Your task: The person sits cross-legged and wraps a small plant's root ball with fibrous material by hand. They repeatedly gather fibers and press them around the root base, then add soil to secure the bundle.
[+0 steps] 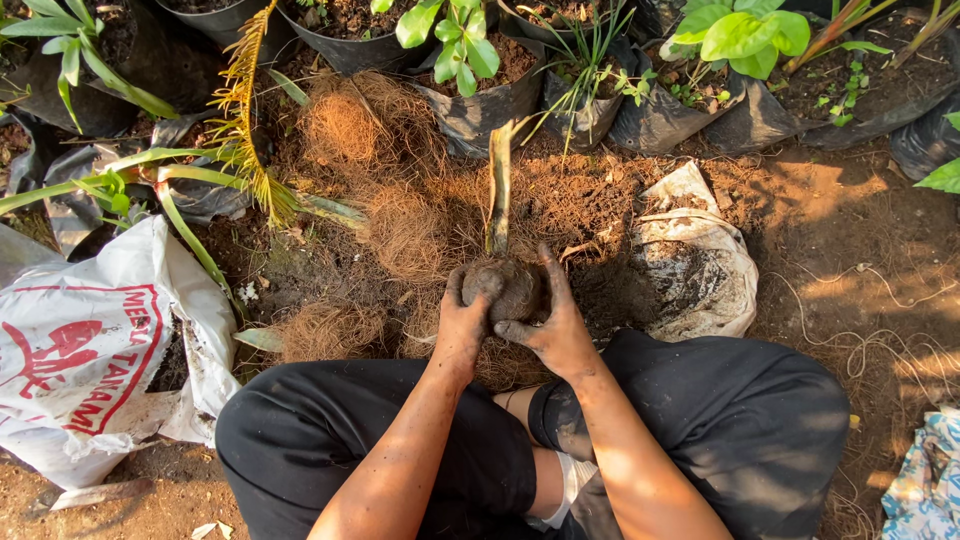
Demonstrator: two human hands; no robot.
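The person sits cross-legged on bare, crumbly red-brown ground (830,230), black trousers (330,440) dusted with dirt. Both hands cup a round, lumpy soil ball (505,287) just above the lap: the left hand (462,322) grasps its left side, the right hand (552,322) wraps its right side with the thumb lying across the front. Both are caked in dark mud. A pale, stiff stalk (499,185) stands upright out of the ball, its top cut short. Behind lies a heap of wiry, tan coconut fibre (385,195), matted and hairy. A crumpled white sack (700,255) holds dark soil on the right; a printed white bag (90,350) slumps on the left. Black plastic grow bags (480,105) with green plants line the top, partly cropped. How the stalk roots inside the ball is hidden.
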